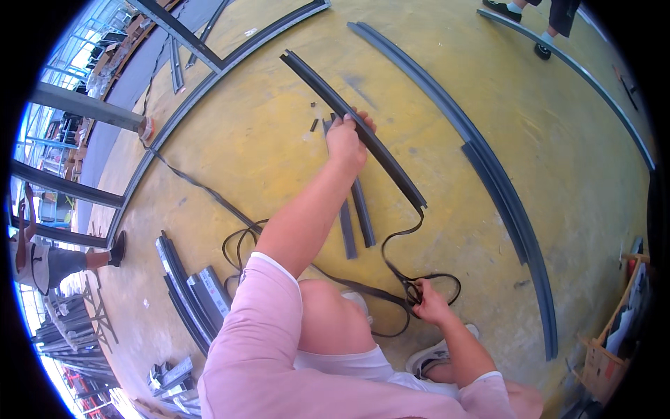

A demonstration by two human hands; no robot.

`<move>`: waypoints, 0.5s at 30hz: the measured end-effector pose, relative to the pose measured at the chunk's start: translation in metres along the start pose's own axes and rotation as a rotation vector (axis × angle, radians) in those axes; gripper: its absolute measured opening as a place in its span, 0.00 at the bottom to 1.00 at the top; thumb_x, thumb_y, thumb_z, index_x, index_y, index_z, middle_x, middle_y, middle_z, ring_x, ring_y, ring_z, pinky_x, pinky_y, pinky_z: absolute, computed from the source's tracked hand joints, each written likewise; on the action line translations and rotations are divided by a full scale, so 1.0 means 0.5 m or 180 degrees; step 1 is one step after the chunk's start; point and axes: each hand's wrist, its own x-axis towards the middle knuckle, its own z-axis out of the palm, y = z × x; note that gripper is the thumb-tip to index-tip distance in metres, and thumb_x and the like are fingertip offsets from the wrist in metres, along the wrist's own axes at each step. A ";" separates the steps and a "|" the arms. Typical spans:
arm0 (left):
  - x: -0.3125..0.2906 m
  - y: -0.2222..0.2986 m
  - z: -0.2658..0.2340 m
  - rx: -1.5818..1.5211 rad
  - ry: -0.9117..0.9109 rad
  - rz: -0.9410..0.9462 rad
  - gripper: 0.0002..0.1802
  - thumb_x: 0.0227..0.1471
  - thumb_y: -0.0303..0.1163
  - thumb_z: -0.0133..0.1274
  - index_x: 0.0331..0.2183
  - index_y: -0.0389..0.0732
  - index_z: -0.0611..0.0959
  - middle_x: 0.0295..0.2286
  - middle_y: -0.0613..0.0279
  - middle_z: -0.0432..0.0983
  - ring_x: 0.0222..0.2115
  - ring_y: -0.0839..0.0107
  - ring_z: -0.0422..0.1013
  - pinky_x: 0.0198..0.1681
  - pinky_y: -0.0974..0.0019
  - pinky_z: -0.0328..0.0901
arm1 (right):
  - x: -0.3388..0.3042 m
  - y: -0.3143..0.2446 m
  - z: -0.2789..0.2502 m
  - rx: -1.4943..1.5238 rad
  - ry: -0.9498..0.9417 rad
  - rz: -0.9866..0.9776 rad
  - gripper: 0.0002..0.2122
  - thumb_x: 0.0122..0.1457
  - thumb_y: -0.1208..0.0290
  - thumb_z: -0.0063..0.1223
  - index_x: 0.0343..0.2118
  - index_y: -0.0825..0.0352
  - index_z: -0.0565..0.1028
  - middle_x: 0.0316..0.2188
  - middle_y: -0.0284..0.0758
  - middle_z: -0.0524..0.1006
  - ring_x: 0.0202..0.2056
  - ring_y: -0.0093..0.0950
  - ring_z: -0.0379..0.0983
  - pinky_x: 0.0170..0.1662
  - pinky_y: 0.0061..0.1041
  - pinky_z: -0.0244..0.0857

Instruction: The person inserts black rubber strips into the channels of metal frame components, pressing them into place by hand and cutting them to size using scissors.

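Note:
My left hand (pixel 349 136), arm stretched forward, is closed around a long dark metal profile (pixel 392 165) raised off the yellow floor. From the profile's near end a thin black rubber strip (pixel 395 238) hangs and curls down beside my right hand. Low at the right, my right hand (pixel 431 304) is closed on what looks like a pair of black scissors (pixel 413 292); its blades are hard to make out among the strip's loops. Two shorter dark profiles (pixel 362 213) lie under my left hand. Small black offcuts (pixel 314 125) are on the floor beside them.
Long grey profiles (pixel 447 94) lie to the right, and a metal frame (pixel 174 126) spans the left. Shorter profiles (pixel 183 279) are stacked near my left side. A wooden box (pixel 606 359) stands at the right edge. Other people's legs (pixel 555 24) show at far right and left.

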 end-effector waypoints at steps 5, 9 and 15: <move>0.004 0.004 -0.007 0.0157 -0.0017 0.0034 0.11 0.65 0.26 0.38 0.47 0.35 0.69 0.39 0.51 0.72 0.34 0.58 0.72 0.41 0.50 0.72 | -0.007 -0.068 -0.025 0.0333 -0.0532 -0.0147 0.32 0.52 0.74 0.57 0.62 0.61 0.59 0.39 0.48 0.78 0.41 0.42 0.77 0.45 0.37 0.69; 0.004 -0.013 0.010 0.0425 -0.0091 0.0232 0.10 0.65 0.24 0.37 0.46 0.36 0.69 0.39 0.51 0.72 0.34 0.59 0.72 0.41 0.50 0.72 | 0.010 -0.044 -0.023 0.0917 -0.0805 0.0216 0.29 0.54 0.72 0.56 0.60 0.62 0.61 0.29 0.40 0.77 0.29 0.31 0.75 0.33 0.30 0.68; 0.044 0.006 -0.020 0.0358 0.0009 0.0516 0.12 0.65 0.22 0.36 0.49 0.41 0.66 0.41 0.53 0.71 0.39 0.59 0.72 0.44 0.43 0.71 | 0.014 -0.102 -0.052 0.2997 -0.1001 -0.0379 0.25 0.56 0.67 0.49 0.57 0.66 0.61 0.25 0.34 0.72 0.22 0.24 0.70 0.25 0.25 0.64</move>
